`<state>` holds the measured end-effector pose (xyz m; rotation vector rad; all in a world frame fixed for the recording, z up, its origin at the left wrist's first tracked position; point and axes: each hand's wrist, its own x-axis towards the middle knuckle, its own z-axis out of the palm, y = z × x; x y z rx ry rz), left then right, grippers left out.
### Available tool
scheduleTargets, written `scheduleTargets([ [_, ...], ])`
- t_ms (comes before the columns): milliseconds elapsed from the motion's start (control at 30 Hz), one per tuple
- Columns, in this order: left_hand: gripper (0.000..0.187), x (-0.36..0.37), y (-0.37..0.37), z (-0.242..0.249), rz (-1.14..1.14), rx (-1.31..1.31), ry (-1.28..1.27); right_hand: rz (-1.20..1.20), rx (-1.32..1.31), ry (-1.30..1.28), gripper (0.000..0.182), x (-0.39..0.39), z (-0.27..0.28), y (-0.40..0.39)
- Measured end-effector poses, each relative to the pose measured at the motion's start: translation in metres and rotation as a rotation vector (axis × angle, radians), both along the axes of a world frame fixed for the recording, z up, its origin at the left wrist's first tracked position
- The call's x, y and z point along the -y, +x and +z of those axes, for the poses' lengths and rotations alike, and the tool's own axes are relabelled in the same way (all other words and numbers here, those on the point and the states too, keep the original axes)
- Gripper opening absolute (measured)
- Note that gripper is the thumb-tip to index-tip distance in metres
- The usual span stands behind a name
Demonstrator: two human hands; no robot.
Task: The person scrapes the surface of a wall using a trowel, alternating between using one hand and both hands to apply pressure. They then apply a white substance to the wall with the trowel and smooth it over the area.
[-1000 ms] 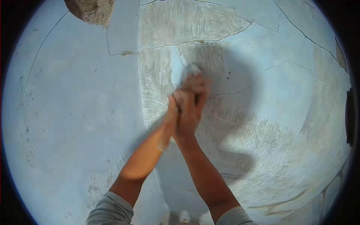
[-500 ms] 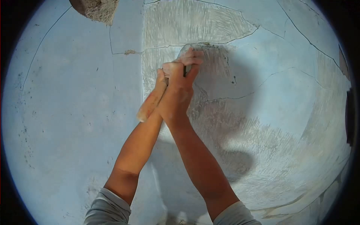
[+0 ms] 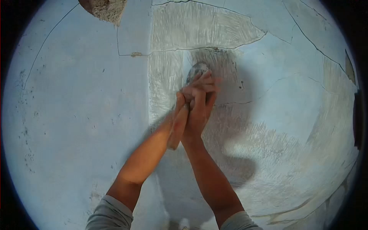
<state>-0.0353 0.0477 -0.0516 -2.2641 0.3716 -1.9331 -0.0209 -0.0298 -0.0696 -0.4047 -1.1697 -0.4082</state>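
A hand tool with a worn wooden handle [image 3: 175, 135] and a grey rounded metal head [image 3: 197, 69] lies tilted against the pale blue wall [image 3: 92, 99]. Both hands are closed around it, one overlapping the other. My right hand [image 3: 197, 115] wraps round the middle of the tool. My left hand [image 3: 205, 83] is nearer the head, its fingers partly blurred by motion. The handle's butt sticks out below the hands, over the left forearm. Scraped, streaky patches of wall lie above and beside the head.
A broken hole [image 3: 105, 10] with rough sandy filling shows at the upper left. Thin cracks run over the wall. A large scraped area [image 3: 268, 149] spreads at the lower right, partly under the arms' shadow. A dark edge [image 3: 357, 119] stands at the far right.
Both hands and the tool have moved down and slightly right along the wall. More of the metal head now shows above the fingers. The view has shifted slightly.
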Motion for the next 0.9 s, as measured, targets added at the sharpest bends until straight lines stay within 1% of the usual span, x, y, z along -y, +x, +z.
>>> scheduleTargets([
  [33, 0.018, -0.003, 0.002, 0.002, 0.000, 0.011, 0.017, -0.024, -0.027, 0.036, 0.023, -0.006, -0.001, -0.003],
  [67, 0.018, -0.008, 0.003, 0.009, -0.015, 0.035, 0.019, -0.049, -0.010, 0.018, 0.022, -0.012, -0.001, -0.002],
  [133, 0.017, 0.001, -0.001, 0.029, -0.046, 0.009, -0.099, -0.111, 0.041, 0.060, 0.023, -0.007, 0.030, -0.007],
  [167, 0.016, 0.006, -0.003, 0.038, -0.062, -0.002, -0.159, -0.054, 0.011, 0.017, 0.023, 0.000, 0.039, -0.009],
  [233, 0.017, -0.001, -0.004, 0.031, 0.016, -0.028, -0.083, 0.068, -0.047, -0.078, 0.022, 0.009, 0.046, -0.016],
  [333, 0.018, -0.005, -0.009, 0.014, 0.131, -0.080, 0.024, -0.049, -0.060, 0.014, 0.022, 0.001, 0.000, -0.003],
  [400, 0.018, -0.001, -0.010, 0.019, 0.123, -0.041, 0.074, -0.040, -0.094, 0.092, 0.023, -0.007, 0.005, -0.010],
  [433, 0.019, 0.004, -0.008, 0.020, 0.118, -0.025, 0.097, -0.069, -0.045, 0.068, 0.024, -0.008, 0.012, -0.008],
  [467, 0.016, 0.011, 0.004, 0.018, 0.035, 0.046, -0.087, -0.097, 0.004, 0.045, 0.025, -0.007, 0.020, -0.006],
  [500, 0.016, 0.022, 0.015, 0.019, -0.071, 0.128, -0.264, -0.072, 0.003, 0.000, 0.025, -0.002, 0.036, -0.008],
  [567, 0.017, 0.029, 0.017, 0.019, -0.158, 0.112, -0.311, -0.022, -0.003, -0.088, 0.025, 0.003, 0.060, -0.016],
  [600, 0.018, 0.032, 0.015, 0.018, -0.198, 0.103, -0.336, 0.060, -0.033, -0.068, 0.025, 0.006, 0.052, -0.016],
  [633, 0.018, 0.027, 0.010, 0.012, -0.168, 0.065, -0.308, 0.029, -0.015, -0.040, 0.025, 0.004, 0.033, -0.010],
  [700, 0.019, 0.013, -0.003, -0.004, -0.021, -0.053, -0.127, -0.034, 0.018, 0.033, 0.024, 0.003, 0.000, 0.000],
  [733, 0.019, 0.010, -0.007, -0.009, -0.009, -0.070, -0.125, 0.059, -0.086, 0.059, 0.026, 0.004, -0.008, -0.006],
  [767, 0.019, 0.004, -0.009, -0.009, -0.014, -0.072, -0.122, 0.040, -0.059, 0.031, 0.025, 0.002, -0.005, -0.007],
  [800, 0.019, 0.004, -0.010, 0.000, -0.040, -0.051, -0.152, 0.019, -0.041, 0.006, 0.025, 0.005, 0.005, -0.007],
  [833, 0.020, 0.009, -0.007, 0.015, -0.111, -0.018, -0.243, -0.004, -0.026, -0.025, 0.024, 0.004, 0.015, -0.008],
  [867, 0.020, 0.014, -0.007, 0.024, -0.148, -0.002, -0.302, -0.021, -0.018, -0.038, 0.024, -0.011, 0.029, -0.010],
  [900, 0.020, 0.016, -0.008, 0.033, -0.167, 0.012, -0.341, 0.001, -0.007, -0.079, 0.024, -0.005, 0.030, -0.010],
])
